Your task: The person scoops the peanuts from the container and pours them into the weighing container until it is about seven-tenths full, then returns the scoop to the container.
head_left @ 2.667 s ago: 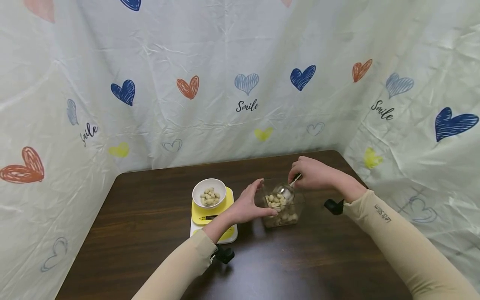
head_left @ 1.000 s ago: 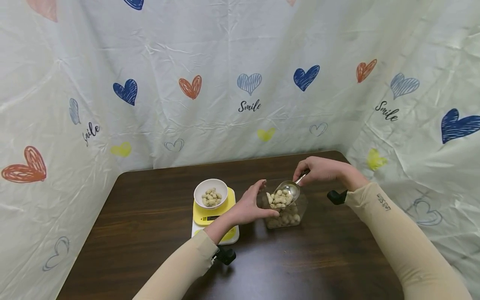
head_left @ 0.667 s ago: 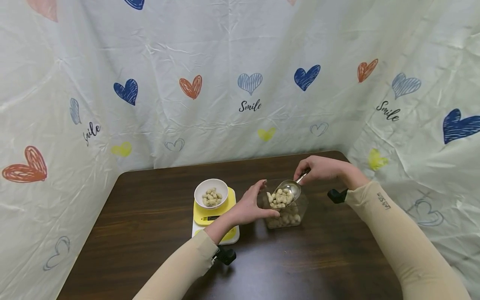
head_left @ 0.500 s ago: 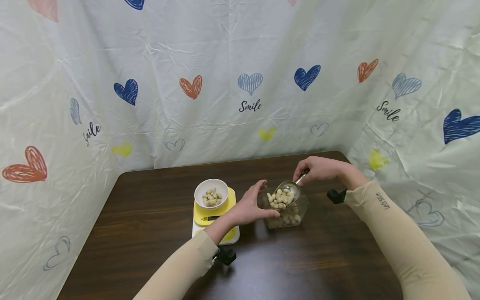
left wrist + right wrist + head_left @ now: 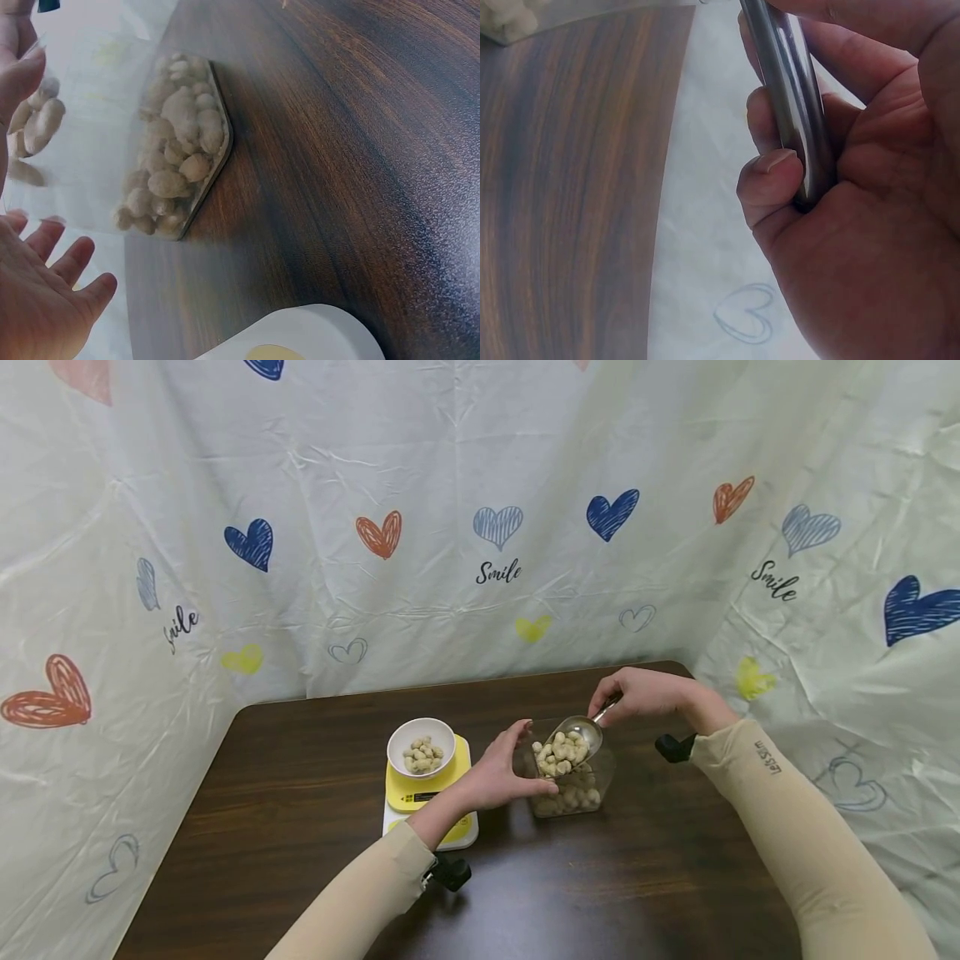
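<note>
A clear plastic container holds unshelled peanuts. My left hand grips its left side, thumb at the near wall and fingers at the far one. My right hand holds a metal scoop by the handle. The scoop tilts down to the left at the container's mouth, heaped with peanuts. In the right wrist view, curled fingers wrap the scoop's handle. The left wrist view shows the container's see-through wall with peanuts low inside.
Left of the container, a yellow and white kitchen scale carries a white bowl with some peanuts. Everything stands on a dark wooden table. A white curtain with hearts hangs behind and on both sides.
The scoop was dug into the peanuts earlier; it is now raised to the container's mouth with a heap in it. Over the last second both hands barely move.
</note>
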The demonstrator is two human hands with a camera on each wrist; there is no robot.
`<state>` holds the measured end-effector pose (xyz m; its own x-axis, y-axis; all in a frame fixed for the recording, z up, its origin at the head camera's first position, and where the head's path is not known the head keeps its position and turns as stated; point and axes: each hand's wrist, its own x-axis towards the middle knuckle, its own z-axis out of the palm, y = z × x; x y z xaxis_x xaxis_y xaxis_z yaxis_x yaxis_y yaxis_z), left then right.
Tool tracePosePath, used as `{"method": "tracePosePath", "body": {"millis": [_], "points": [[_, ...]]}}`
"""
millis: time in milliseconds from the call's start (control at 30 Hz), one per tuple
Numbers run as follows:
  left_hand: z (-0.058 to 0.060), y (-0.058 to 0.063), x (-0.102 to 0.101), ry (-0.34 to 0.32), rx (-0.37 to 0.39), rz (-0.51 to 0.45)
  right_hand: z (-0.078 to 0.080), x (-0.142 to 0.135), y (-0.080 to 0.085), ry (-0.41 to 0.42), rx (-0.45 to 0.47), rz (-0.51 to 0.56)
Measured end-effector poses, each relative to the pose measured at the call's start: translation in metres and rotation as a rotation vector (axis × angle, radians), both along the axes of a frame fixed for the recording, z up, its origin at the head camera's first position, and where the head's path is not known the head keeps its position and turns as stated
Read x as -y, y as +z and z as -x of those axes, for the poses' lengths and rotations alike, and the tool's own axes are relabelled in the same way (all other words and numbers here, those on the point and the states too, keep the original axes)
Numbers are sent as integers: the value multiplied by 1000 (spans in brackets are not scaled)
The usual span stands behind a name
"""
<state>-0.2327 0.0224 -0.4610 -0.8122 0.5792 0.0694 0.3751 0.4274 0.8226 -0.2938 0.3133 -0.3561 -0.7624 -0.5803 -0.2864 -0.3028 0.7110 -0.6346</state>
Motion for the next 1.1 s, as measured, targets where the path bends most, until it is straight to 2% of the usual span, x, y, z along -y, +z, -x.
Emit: {"method": "tracePosePath", "body": {"millis": [1100], "points": [[1, -2, 1, 11, -3, 17, 0, -16, 9, -59, -44, 11]]}}
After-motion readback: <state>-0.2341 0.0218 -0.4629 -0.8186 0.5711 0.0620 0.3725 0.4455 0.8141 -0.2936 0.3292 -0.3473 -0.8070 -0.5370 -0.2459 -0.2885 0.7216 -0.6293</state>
